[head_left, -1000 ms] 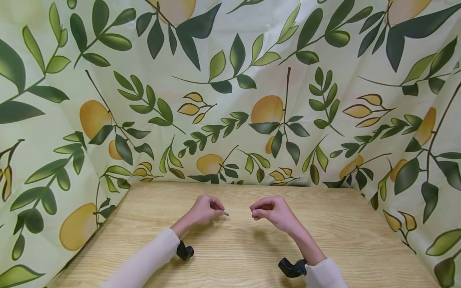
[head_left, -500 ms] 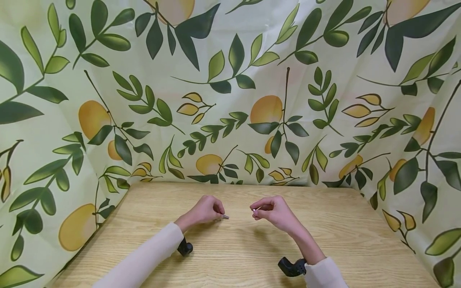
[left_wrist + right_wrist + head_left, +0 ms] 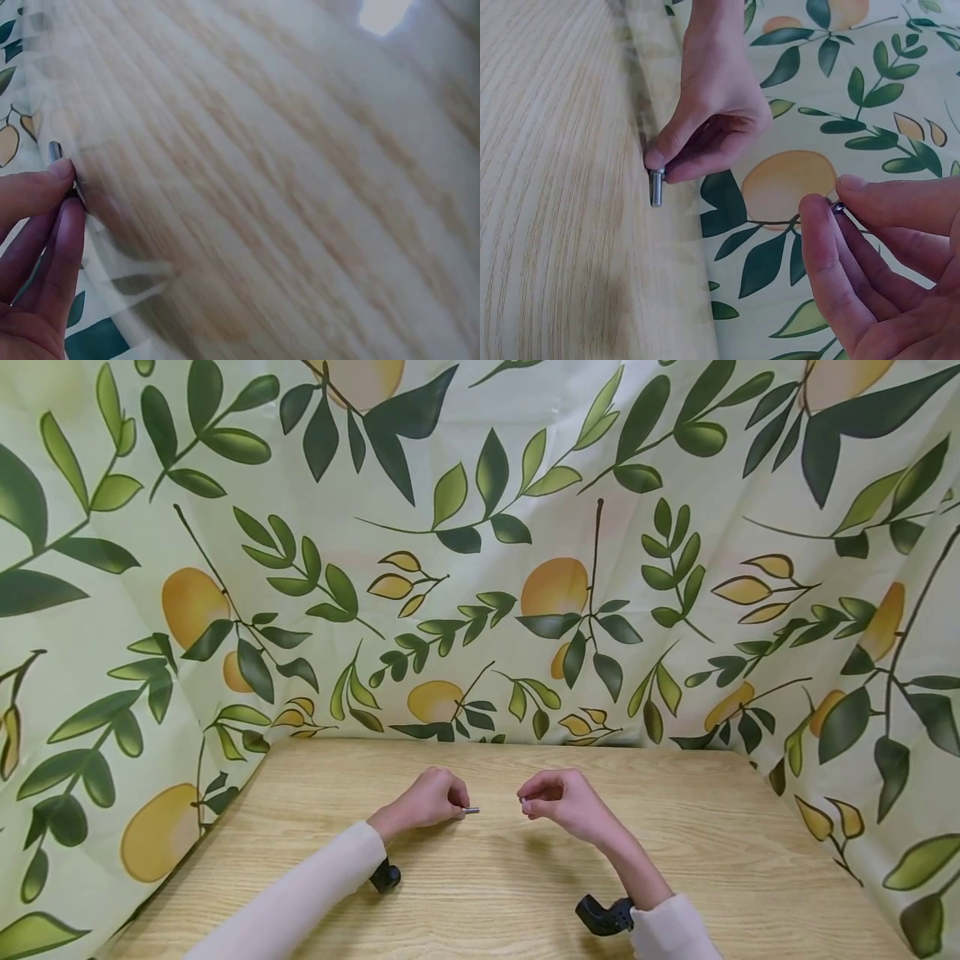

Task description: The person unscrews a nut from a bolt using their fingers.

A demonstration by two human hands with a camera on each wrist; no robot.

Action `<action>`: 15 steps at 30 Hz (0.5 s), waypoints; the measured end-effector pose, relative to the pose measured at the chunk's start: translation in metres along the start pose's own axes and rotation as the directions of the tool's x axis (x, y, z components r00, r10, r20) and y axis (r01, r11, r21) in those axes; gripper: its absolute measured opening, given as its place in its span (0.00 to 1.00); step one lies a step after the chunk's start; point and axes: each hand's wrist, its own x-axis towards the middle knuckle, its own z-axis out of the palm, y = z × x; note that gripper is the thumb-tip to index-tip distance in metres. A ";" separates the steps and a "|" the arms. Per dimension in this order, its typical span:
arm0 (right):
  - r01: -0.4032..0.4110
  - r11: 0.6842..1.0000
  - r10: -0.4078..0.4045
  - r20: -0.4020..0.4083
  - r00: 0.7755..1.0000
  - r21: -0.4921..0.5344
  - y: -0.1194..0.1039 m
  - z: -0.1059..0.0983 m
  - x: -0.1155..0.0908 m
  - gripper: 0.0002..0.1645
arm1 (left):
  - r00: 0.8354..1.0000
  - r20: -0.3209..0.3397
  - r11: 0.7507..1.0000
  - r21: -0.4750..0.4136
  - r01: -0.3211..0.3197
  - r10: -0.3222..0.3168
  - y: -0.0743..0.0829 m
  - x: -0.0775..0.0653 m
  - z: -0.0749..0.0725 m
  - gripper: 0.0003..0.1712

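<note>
In the head view my left hand (image 3: 431,797) is low over the table, its thumb and fingers pinching a short silvery metal rod (image 3: 472,811). The right wrist view shows the rod's smooth cylinder end (image 3: 657,191) jutting out past the thumb, with a collar-like ring close to the fingertips; the rest is hidden in the grip. Facing it across a small gap, my right hand (image 3: 567,803) pinches a small shiny metal piece (image 3: 838,205) between thumb and fingers. Most of that piece is covered, so I cannot tell its kind.
A light wood-grain table (image 3: 495,893) lies under both hands. Behind and at both sides hangs a cloth (image 3: 465,568) printed with leaves and orange fruit. Black wrist cameras sit at the left cuff (image 3: 386,877) and the right cuff (image 3: 603,916).
My left hand has lowered and shifted slightly, and the rod in it now lies nearly level. The right hand stays almost in place while its fingertips shift on the small metal piece.
</note>
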 end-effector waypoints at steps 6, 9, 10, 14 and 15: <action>-0.032 0.999 0.031 -0.032 0.999 -0.035 0.000 0.000 0.004 0.09 | 1.000 -0.009 1.000 0.010 -0.005 0.005 -0.001 0.002 0.003 0.05; -0.051 0.994 0.045 -0.065 0.997 -0.098 0.001 0.001 0.008 0.07 | 1.000 -0.009 1.000 0.013 0.000 0.000 -0.001 0.003 0.004 0.05; -0.057 0.991 0.049 -0.073 0.996 -0.122 0.002 0.001 0.011 0.06 | 1.000 -0.009 1.000 0.011 0.001 -0.001 -0.001 0.003 0.003 0.04; -0.076 0.977 0.062 -0.075 0.995 -0.199 0.008 0.004 0.023 0.05 | 1.000 -0.001 1.000 0.012 0.013 -0.013 0.000 0.003 0.002 0.04; -0.073 0.973 0.060 -0.068 0.996 -0.217 0.010 0.005 0.027 0.05 | 1.000 0.003 1.000 0.012 0.016 -0.016 0.000 0.003 0.001 0.04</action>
